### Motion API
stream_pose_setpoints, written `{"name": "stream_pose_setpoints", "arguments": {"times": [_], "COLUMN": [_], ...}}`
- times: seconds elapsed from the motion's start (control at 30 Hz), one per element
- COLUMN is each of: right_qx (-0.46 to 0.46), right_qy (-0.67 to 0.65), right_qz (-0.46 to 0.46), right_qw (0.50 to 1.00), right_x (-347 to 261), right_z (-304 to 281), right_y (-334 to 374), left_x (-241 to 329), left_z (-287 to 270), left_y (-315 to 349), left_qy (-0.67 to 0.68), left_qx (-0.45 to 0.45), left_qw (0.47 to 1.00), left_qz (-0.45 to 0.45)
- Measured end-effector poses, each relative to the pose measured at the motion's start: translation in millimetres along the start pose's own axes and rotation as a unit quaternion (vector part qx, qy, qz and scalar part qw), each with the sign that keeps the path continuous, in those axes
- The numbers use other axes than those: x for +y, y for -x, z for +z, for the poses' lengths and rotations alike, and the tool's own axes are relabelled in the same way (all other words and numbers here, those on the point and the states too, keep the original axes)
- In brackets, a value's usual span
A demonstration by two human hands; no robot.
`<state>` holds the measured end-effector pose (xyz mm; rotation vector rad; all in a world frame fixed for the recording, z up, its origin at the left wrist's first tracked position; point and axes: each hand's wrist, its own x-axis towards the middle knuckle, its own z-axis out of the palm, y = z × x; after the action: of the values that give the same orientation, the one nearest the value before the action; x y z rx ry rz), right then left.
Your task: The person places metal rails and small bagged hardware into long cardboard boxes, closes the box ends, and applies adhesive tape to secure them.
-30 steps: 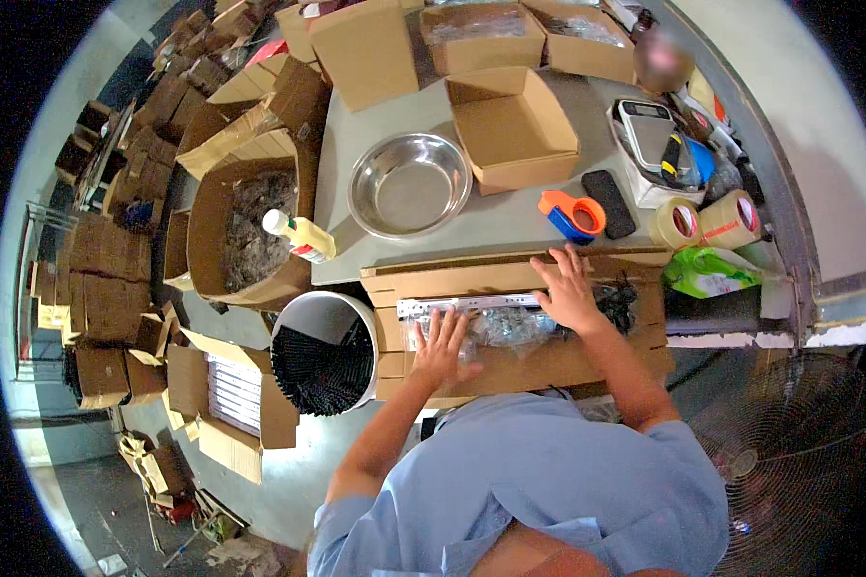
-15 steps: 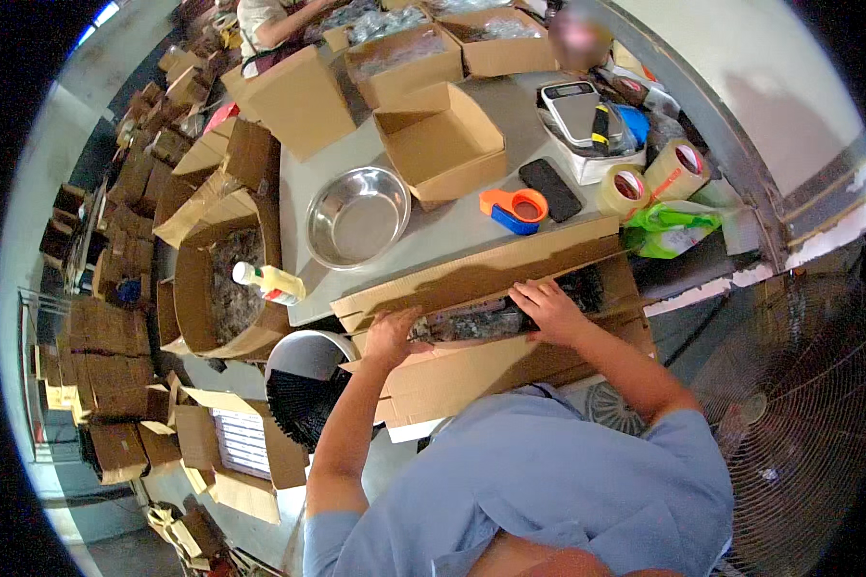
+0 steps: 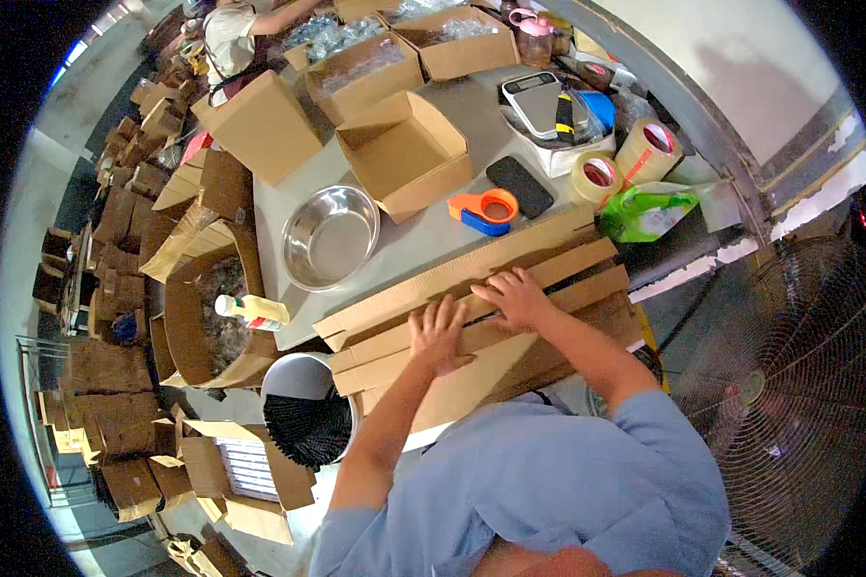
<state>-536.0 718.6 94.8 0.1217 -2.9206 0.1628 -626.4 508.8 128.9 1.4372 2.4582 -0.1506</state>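
Note:
A long brown cardboard box (image 3: 380,356) lies along the near table edge, its long flaps folded partly inward. Only a narrow dark gap shows between the flaps, so the contents are mostly hidden. My left hand (image 3: 439,338) rests with fingers spread on the near flap, left of the middle. A little farther right, my right hand (image 3: 516,298) lies across the gap, fingers stretched out over the flaps. Neither hand grips anything. Just beyond the box is an orange and blue tape dispenser (image 3: 485,209), with a black phone-like slab (image 3: 520,186) beside it.
A steel bowl (image 3: 331,238) and an open carton (image 3: 404,154) stand farther back. Tape rolls (image 3: 648,152), a green pouch (image 3: 649,212) and a scale (image 3: 537,104) sit right. A bottle (image 3: 252,312) and bin (image 3: 303,375) are left; a fan (image 3: 741,394) stands right.
The near flap has come over the box, covering the dark wrapped contents seen before. Both hands have moved from the opening's edges onto the flaps. The whole view has shifted slightly.

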Motion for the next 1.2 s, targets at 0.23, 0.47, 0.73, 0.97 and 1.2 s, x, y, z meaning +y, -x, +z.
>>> {"name": "stream_pose_setpoints", "arguments": {"times": [0.23, 0.47, 0.73, 0.97, 1.2], "right_qx": [-0.246, -0.247, -0.242, -0.153, -0.045], "right_qy": [0.040, -0.001, -0.006, -0.021, -0.174], "right_qz": [0.058, 0.064, 0.091, 0.024, 0.103], "right_qw": [0.967, 0.967, 0.966, 0.988, 0.978], "right_x": [85.5, 116.1, 110.1, 108.4, 127.3], "right_z": [-63.0, -55.5, -49.0, -38.8, -76.2], "right_y": [52.1, 35.3, 42.3, 60.0, -67.3], "left_x": [5.2, 3.1, 44.9, 82.6, 78.2], "left_z": [-12.9, -8.0, -8.1, 3.7, 3.8], "left_y": [-18.8, -30.9, -67.1, -93.0, -92.0], "left_qy": [0.020, 0.012, 0.046, 0.091, 0.107], "left_qx": [-0.014, -0.016, 0.119, 0.129, 0.168], "left_qw": [1.000, 1.000, 0.986, 0.972, 0.963], "left_qz": [0.015, 0.005, 0.102, 0.175, 0.181]}}
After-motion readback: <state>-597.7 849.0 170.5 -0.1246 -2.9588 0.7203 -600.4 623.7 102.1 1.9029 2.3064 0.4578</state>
